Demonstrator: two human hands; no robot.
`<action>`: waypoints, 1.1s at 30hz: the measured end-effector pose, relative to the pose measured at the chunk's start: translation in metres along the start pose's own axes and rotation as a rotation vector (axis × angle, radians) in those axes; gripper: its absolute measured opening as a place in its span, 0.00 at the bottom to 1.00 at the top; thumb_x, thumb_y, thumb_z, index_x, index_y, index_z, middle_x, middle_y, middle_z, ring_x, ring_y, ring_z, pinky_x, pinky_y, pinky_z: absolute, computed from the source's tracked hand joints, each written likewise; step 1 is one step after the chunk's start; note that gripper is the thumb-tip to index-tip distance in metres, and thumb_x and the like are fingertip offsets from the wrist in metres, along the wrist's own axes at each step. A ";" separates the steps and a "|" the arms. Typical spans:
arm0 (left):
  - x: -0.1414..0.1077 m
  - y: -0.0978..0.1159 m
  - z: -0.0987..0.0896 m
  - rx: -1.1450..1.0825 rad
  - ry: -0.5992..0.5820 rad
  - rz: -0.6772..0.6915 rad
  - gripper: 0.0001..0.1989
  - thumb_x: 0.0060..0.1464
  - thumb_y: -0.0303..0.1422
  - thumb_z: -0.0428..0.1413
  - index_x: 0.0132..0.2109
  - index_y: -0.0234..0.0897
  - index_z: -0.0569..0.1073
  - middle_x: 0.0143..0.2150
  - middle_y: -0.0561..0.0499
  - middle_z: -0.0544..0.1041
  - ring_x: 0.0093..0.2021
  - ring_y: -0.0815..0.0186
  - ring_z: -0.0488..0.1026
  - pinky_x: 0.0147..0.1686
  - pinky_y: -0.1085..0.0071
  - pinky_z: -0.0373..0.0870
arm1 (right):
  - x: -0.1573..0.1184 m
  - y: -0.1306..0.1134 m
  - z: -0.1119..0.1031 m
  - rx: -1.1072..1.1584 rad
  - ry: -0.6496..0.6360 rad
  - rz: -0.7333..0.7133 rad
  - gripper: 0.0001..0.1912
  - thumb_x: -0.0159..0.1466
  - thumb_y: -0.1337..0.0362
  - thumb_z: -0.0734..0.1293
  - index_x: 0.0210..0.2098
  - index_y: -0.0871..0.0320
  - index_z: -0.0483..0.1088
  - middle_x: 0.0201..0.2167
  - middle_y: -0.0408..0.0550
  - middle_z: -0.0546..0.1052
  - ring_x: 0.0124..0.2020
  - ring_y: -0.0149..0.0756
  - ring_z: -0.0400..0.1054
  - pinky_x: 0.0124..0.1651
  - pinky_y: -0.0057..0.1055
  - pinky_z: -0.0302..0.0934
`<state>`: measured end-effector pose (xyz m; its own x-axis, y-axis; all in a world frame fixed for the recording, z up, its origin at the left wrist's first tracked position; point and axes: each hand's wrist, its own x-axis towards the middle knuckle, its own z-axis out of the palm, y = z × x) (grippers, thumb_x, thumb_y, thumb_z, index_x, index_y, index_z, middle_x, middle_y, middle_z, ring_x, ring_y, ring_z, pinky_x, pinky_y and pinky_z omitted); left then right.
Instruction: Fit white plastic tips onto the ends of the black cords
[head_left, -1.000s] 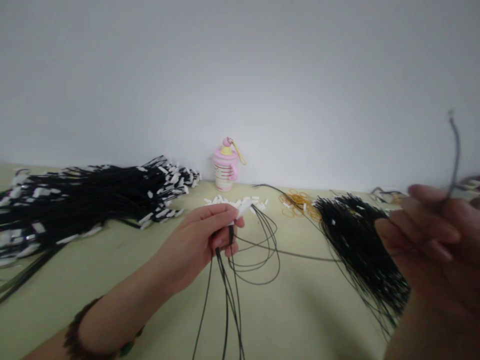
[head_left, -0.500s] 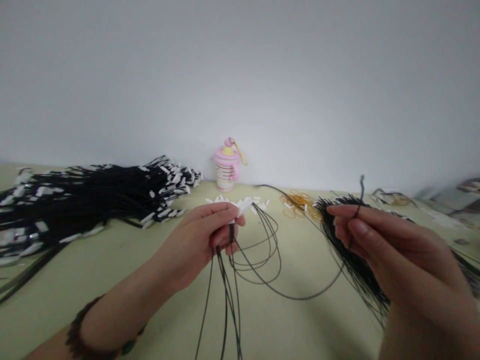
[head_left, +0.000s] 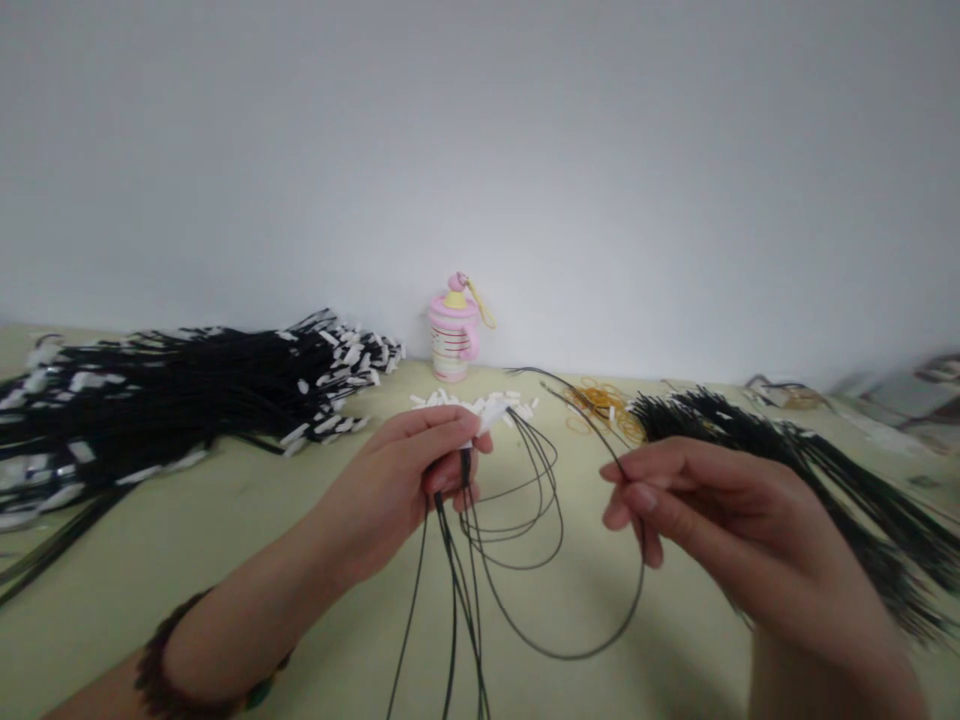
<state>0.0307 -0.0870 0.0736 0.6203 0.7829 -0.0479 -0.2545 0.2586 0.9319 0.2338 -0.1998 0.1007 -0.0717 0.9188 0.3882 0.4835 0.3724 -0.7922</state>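
My left hand (head_left: 420, 460) is closed round a white plastic connector (head_left: 491, 413), pinched between thumb and fingers, with several thin black wires looping out of its far end and hanging below the palm. My right hand (head_left: 697, 510) pinches one black wire (head_left: 596, 425) near its free end, which points up and to the left. From those fingertips the same wire (head_left: 570, 657) sags in a wide curve back to the left hand. How the wires sit inside the left palm is hidden.
A big bundle of black wires with white ends (head_left: 187, 380) lies at left. Behind the hands stand a pink toy cup (head_left: 452, 335) and small white connectors (head_left: 435, 400). Yellow rubber bands (head_left: 596, 400) and more black wires (head_left: 795, 460) lie at right, before the wall (head_left: 480, 150).
My right hand has moved left, closer to my left hand, and slightly down. The wire's free end now slants left instead of standing up, and its loop hangs lower. My left hand stays put.
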 end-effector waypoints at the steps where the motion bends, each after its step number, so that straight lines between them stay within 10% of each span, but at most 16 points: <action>1: 0.000 0.000 0.000 0.003 -0.002 0.001 0.11 0.55 0.33 0.52 0.27 0.34 0.72 0.15 0.58 0.52 0.19 0.72 0.53 0.23 0.77 0.63 | 0.001 0.000 0.003 -0.009 -0.018 0.026 0.05 0.63 0.66 0.63 0.37 0.54 0.71 0.27 0.41 0.75 0.22 0.23 0.65 0.23 0.18 0.62; 9: -0.001 -0.002 0.001 0.008 0.002 0.001 0.11 0.54 0.33 0.53 0.26 0.36 0.72 0.16 0.58 0.53 0.20 0.71 0.57 0.24 0.76 0.63 | 0.006 -0.003 0.034 -0.173 0.012 0.060 0.14 0.64 0.65 0.60 0.22 0.59 0.64 0.16 0.38 0.67 0.19 0.23 0.59 0.21 0.21 0.53; 19: 0.000 -0.001 0.002 0.015 -0.014 0.030 0.10 0.54 0.32 0.52 0.26 0.37 0.72 0.16 0.58 0.52 0.20 0.71 0.57 0.24 0.75 0.63 | 0.009 0.005 0.050 -0.149 -0.001 -0.094 0.05 0.63 0.70 0.60 0.32 0.58 0.65 0.46 0.44 0.72 0.53 0.29 0.62 0.56 0.24 0.54; 33: 0.000 0.001 0.003 0.025 0.011 0.020 0.11 0.55 0.34 0.52 0.27 0.36 0.72 0.16 0.58 0.53 0.20 0.71 0.56 0.25 0.75 0.63 | 0.013 0.014 0.045 -0.223 0.103 -0.147 0.06 0.62 0.71 0.62 0.37 0.59 0.70 0.37 0.43 0.76 0.41 0.26 0.70 0.46 0.19 0.61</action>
<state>0.0326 -0.0882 0.0758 0.6067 0.7943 -0.0330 -0.2485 0.2289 0.9412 0.2005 -0.1770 0.0736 -0.0720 0.8345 0.5463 0.6553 0.4525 -0.6048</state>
